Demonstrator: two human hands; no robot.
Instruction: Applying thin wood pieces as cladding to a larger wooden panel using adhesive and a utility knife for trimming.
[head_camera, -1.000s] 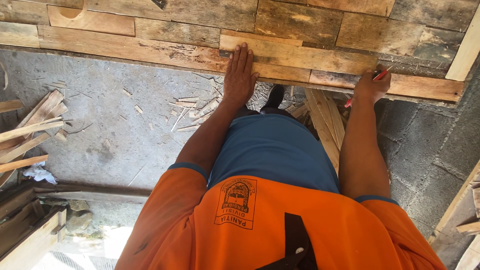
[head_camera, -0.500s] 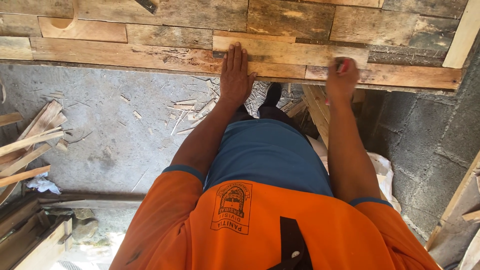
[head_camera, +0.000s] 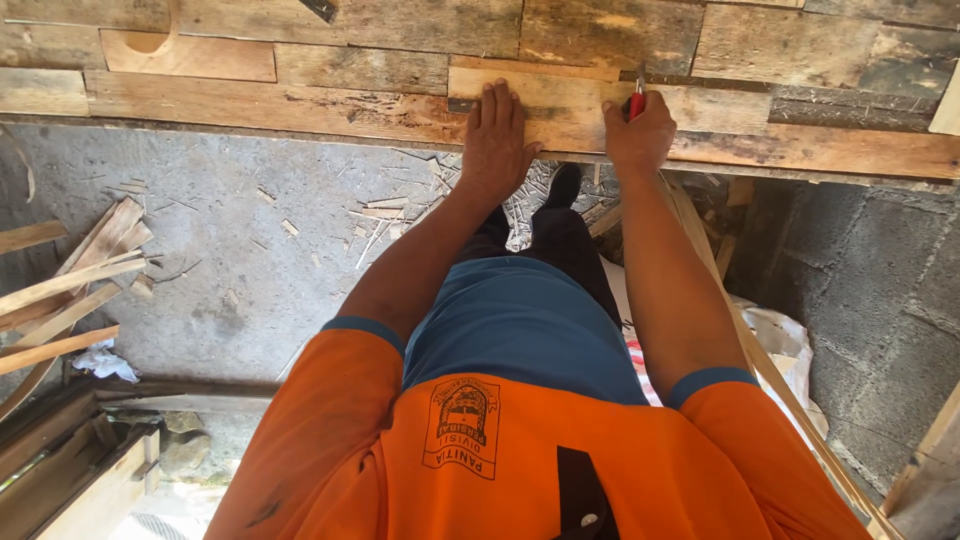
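I see left hand (head_camera: 495, 140) flat, open on plank (head_camera: 560, 100), top centre; right hand (head_camera: 640, 135) fisted around red pencil (head_camera: 636, 103) beside it.

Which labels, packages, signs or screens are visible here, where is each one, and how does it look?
Printed emblem: on the chest of the orange shirt, shield-shaped, dark outline with lettering below.
White bag or sack: on the floor at the right beside the grey block wall, crumpled; no print can be made out.
No signs or screens.
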